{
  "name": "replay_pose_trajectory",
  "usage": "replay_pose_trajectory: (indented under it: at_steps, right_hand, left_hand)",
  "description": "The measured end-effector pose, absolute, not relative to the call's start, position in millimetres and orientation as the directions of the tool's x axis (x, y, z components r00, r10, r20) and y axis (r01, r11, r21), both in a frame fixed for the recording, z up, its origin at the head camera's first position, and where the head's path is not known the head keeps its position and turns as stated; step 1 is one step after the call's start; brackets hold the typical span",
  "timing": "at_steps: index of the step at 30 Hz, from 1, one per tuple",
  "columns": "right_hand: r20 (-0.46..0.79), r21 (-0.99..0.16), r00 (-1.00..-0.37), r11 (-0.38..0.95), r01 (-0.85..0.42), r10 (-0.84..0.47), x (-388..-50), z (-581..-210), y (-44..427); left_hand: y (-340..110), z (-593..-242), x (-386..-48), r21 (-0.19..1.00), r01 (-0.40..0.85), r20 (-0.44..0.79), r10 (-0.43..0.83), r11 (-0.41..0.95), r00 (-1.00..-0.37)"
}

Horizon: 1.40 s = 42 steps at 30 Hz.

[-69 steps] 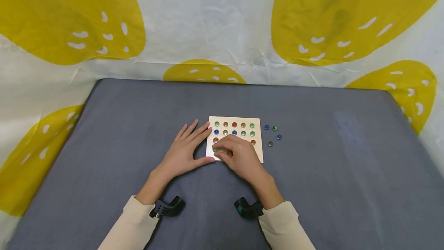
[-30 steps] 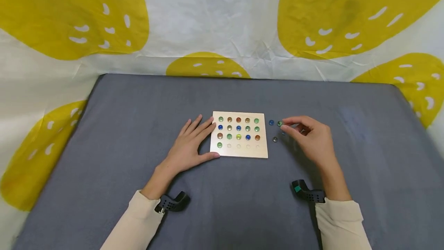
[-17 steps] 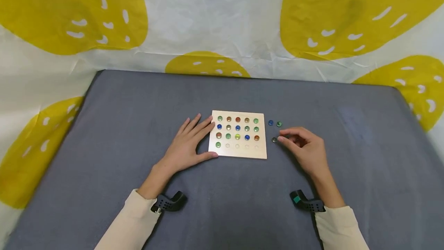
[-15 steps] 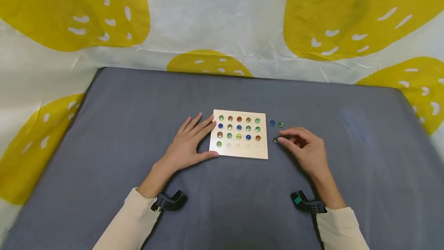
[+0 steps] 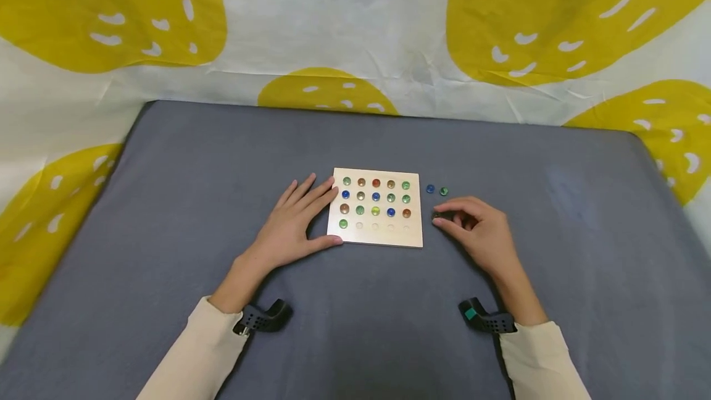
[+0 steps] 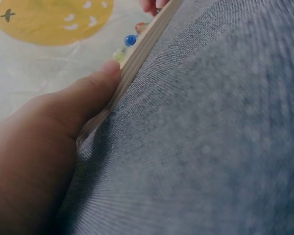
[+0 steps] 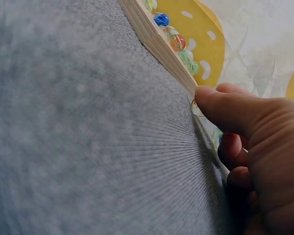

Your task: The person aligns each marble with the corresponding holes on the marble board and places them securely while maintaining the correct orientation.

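Note:
A pale wooden board point(image 5: 389, 237) lies on the grey cloth with rows of coloured glass marbles in its hollows; the front row has one green marble point(image 5: 343, 223) at its left end and several bare hollows. The left hand point(image 5: 286, 227), fingers spread, rests against the board's left edge, its thumb at the front left corner. Just right of the board, the right hand point(image 5: 480, 236) pinches a clear marble point(image 7: 197, 108) between thumb and index finger, low at the cloth; the fingers mostly hide it. The left wrist view shows the left thumb point(image 6: 83, 100) touching the board's edge point(image 6: 137, 61).
A blue marble point(image 5: 430, 189) and a green marble point(image 5: 444, 191) lie on the cloth beyond the right hand, beside the board. The right wrist view shows another marble point(image 7: 217, 138) behind the fingers. A white curtain with yellow shapes point(image 5: 328, 88) hangs behind the table.
The right hand has moved from the board's front left hollows to the loose marbles at the right, then down to the clear one, now pinched. A green marble shows in the front left hollow. The left hand stays.

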State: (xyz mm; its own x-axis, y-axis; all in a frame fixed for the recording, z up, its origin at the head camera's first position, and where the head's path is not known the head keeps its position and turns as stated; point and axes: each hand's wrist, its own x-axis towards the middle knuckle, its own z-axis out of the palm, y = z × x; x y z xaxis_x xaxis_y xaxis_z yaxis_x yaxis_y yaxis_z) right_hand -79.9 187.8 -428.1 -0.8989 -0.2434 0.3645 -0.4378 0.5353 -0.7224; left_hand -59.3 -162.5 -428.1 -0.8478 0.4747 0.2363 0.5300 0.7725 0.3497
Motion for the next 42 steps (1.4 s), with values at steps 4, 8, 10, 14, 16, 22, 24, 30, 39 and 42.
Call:
replay_pose_trajectory:
  at_steps: [4,8,10,14,16,22,24,30,39,42]
  right_hand:
    - [0.361,-0.714,-0.896,0.54,-0.445,-0.26,-81,-428,182]
    - [0.357,-0.714,-0.897,0.543,-0.443,-0.263,-82,-428,179]
    - [0.356,-0.711,-0.896,0.545,-0.444,-0.266,-81,-428,179]
    - [0.358,-0.704,-0.894,0.55,-0.449,-0.271,-81,-428,178]
    - [0.364,-0.697,-0.888,0.551,-0.459,-0.28,-82,-429,178]
    - [0.4,-0.665,-0.858,0.542,-0.514,-0.323,-84,-434,179]
    - [0.411,-0.655,-0.849,0.541,-0.528,-0.332,-84,-436,180]
    - [0.414,-0.639,-0.838,0.543,-0.546,-0.355,-83,-440,184]
    - [0.424,-0.633,-0.84,0.552,-0.542,-0.339,-80,-437,187]
    - [0.423,-0.631,-0.842,0.557,-0.54,-0.337,-83,-436,186]
  left_hand:
    - [-167,-427,-56,0.357,0.523,0.237,0.467,0.774,-0.852]
    - [-169,-427,-54,0.355,0.52,0.24,0.461,0.777,-0.854]
    - [-169,-427,-54,0.355,0.521,0.242,0.462,0.776,-0.853]
    - [-170,-429,-55,0.358,0.525,0.248,0.464,0.772,-0.851]
    - [-170,-430,-55,0.359,0.526,0.25,0.463,0.771,-0.85]
    - [-169,-434,-54,0.366,0.512,0.237,0.454,0.777,-0.859]
    - [-167,-435,-53,0.371,0.509,0.233,0.452,0.777,-0.861]
    - [-164,-438,-53,0.371,0.509,0.237,0.451,0.776,-0.86]
    - [-161,-436,-53,0.373,0.513,0.231,0.458,0.773,-0.858]
    - [-161,-434,-55,0.37,0.51,0.228,0.456,0.777,-0.86]
